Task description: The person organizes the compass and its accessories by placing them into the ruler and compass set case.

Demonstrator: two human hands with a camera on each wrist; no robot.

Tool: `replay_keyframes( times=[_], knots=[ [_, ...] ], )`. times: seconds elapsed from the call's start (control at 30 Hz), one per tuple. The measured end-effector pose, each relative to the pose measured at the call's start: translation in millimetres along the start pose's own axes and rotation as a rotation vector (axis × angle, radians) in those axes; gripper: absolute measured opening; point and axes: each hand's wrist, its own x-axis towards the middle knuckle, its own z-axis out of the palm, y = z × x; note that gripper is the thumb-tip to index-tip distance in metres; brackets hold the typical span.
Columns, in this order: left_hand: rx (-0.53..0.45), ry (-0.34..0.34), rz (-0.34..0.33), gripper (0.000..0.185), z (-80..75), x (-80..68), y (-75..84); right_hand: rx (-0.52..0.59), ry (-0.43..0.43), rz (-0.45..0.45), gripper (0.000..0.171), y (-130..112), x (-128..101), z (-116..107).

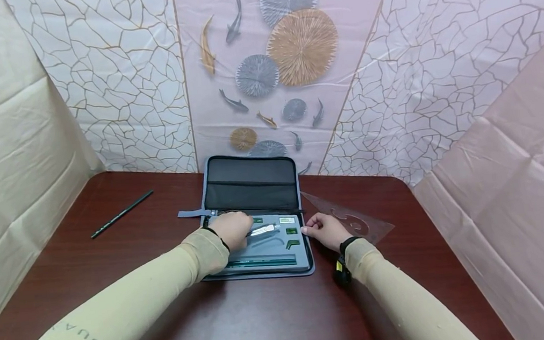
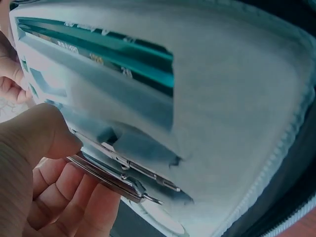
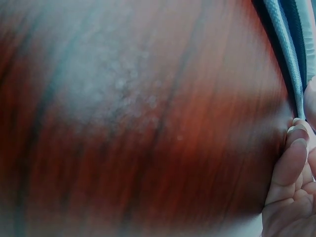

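Observation:
An open blue-grey zip case [image 1: 251, 185] lies on the dark red table [image 1: 265, 316], its grey foam insert [image 1: 269, 248] facing up. My left hand [image 1: 232, 228] pinches a metal compass [image 1: 263, 229] between thumb and fingers just over the foam's cut-outs; the left wrist view shows the compass [image 2: 123, 173] in that hand [image 2: 44, 168] close to the foam [image 2: 222, 98]. A teal ruler [image 1: 263, 262] sits in the front slot. My right hand [image 1: 321, 229] rests on the table with its fingertips [image 3: 291, 173] touching the case's right edge [image 3: 291, 49].
A clear set square [image 1: 354, 217] lies right of the case, partly under my right hand. A thin black rod [image 1: 121, 214] lies at the far left. Small green pieces [image 1: 291, 231] sit in the foam. Covered walls close in the table on three sides.

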Motion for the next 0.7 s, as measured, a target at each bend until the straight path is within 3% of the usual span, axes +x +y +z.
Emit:
replay_keyframes(
  times=[0.23,0.43,0.7],
  knots=[
    [-0.015,-0.059,-0.010,0.007,3.4,1.9,1.6,-0.002,0.001,-0.001,0.030,1.5,1.2,0.6],
    [0.029,-0.046,0.003,0.006,7.8,1.5,0.9,-0.006,0.002,-0.015,0.030,0.2,0.0,0.0],
    [0.006,-0.056,-0.014,0.006,7.9,1.5,5.4,-0.016,0.003,-0.008,0.030,1.6,0.0,0.8]
  ],
)
